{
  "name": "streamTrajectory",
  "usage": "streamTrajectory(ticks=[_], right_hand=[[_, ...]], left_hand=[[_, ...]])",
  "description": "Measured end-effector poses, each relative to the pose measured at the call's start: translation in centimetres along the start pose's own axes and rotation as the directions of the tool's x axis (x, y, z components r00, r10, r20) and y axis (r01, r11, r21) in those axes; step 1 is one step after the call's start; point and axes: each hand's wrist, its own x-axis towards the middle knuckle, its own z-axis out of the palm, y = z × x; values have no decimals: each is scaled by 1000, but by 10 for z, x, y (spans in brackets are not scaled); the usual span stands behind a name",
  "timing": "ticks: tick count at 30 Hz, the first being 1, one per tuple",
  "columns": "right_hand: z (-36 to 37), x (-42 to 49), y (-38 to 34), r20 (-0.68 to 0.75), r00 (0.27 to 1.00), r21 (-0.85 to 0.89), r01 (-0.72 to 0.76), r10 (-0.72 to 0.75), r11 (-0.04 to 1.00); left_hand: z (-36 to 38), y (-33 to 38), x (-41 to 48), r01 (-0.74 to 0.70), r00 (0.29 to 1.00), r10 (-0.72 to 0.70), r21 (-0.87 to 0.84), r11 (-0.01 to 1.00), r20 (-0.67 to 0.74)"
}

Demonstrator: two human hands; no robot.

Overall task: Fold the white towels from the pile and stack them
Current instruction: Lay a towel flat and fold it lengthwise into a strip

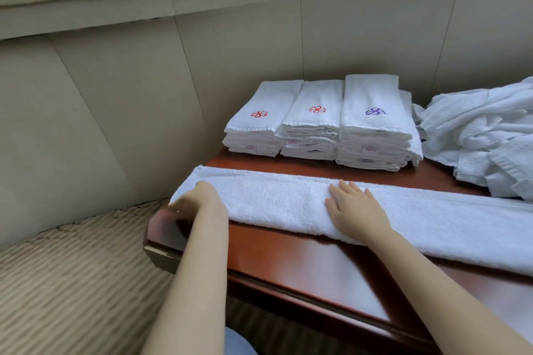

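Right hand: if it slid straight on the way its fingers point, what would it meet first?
The right hand lies flat on the long towel. Past its far edge and a strip of table, probably the middle stack; depth is unclear.

Left hand (199, 200) blurred, apparently curled, right hand (356, 209) flat, palm down, fingers straight

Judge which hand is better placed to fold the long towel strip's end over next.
Left, probably. The left hand curls over the left end of the towel strip, ready to carry it across; the right hand lies flat mid-strip, suited to pinning the fold line.
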Motion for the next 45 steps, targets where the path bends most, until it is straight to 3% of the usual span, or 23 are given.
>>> streamTrajectory(ticks=[2, 3, 5, 6, 7, 8, 9, 10, 11, 13, 15, 16, 18, 19, 20, 23, 27, 30, 32, 34, 38, 41, 45], right_hand=[[-1, -5, -1, -6, 1000, 23, 16, -15, 1000], [-2, -7, -1, -3, 1000, 26, 23, -23, 999], [-3, -12, 0, 16, 999, 36, 45, -46, 998], [-4, -13, 1, 13, 998, 64, 66, -67, 996], [-5, -15, 3, -11, 996, 129, 89, -89, 988], [-8, -17, 5, -49, 995, 237, 95, -86, 967], [-13, -20, 7, -81, 996, 375, 68, -41, 924], [-20, -22, 10, -91, 995, 521, 21, 31, 853], [-27, -25, 13, -82, 991, 655, -28, 108, 755], [-40, -28, 24, 13, 971, 879, -125, 239, 460], [-54, -32, 42, 174, 942, 968, -217, 286, 125], [-61, -35, 53, 251, 926, 966, -257, 281, -17], [-73, -40, 77, 356, 894, 928, -303, 272, -217], [-77, -43, 88, 388, 878, 908, -312, 280, -280], [-81, -48, 98, 408, 865, 890, -306, 291, -339], [-89, -61, 120, 447, 839, 818, -243, 310, -521], [-93, -71, 141, 412, 806, 830, -139, 425, -541], [-97, -74, 157, 400, 837, 775, -92, 374, -625], [-100, -75, 162, 432, 816, 781, -125, 384, -612], [-101, -71, 163, 462, 766, 843, -223, 446, -490], [-97, -62, 153, 439, 691, 876, -471, 574, -103], [-103, -64, 154, 209, 754, 920, -368, 623, 137], [-131, -79, 159, -62, 818, 921, -175, 572, 349]], left_hand=[[-8, -4, -20, -77, 997, 65, 341, 937, 46], [-8, -14, -20, -227, 974, 172, 604, 764, 148], [-5, -22, -21, -278, 960, 191, 630, 725, 205], [-3, -18, -30, -279, 959, 143, 719, 636, 246], [2, -16, -35, -343, 939, 225, 778, 526, 261], [6, -17, -40, -448, 890, 353, 704, 552, 289], [11, -16, -47, -462, 887, 387, 444, 768, 253], [16, -20, -61, -382, 915, 319, 277, 881, 247], [16, -23, -70, -433, 882, 356, 236, 870, 308], [19, -23, -102, -608, 740, 475, 171, 776, 477], [25, -27, -127, -790, 444, 524, 41, 612, 727], [27, -27, -141, -819, 264, 440, -41, 572, 858], [27, -32, -167, -819, -73, 75, -103, 565, 995], [26, -36, -177, -844, -176, -140, -77, 531, 974], [25, -44, -185, -876, -221, -315, -46, 480, 923], [29, -65, -189, -923, -142, -520, 77, 377, 842], [40, -70, -170, -952, 12, -358, 120, 282, 934], [44, -66, -158, -949, 98, -244, 165, 270, 965], [45, -66, -150, -962, 141, -198, 182, 204, 970], [46, -67, -142, -959, 211, -199, 242, 146, 957], [43, -72, -127, -885, 399, -306, 451, 119, 864], [43, -75, -124, -802, 456, -356, 550, 233, 816], [44, -79, -123, -779, 425, -381, 546, 309, 822]])
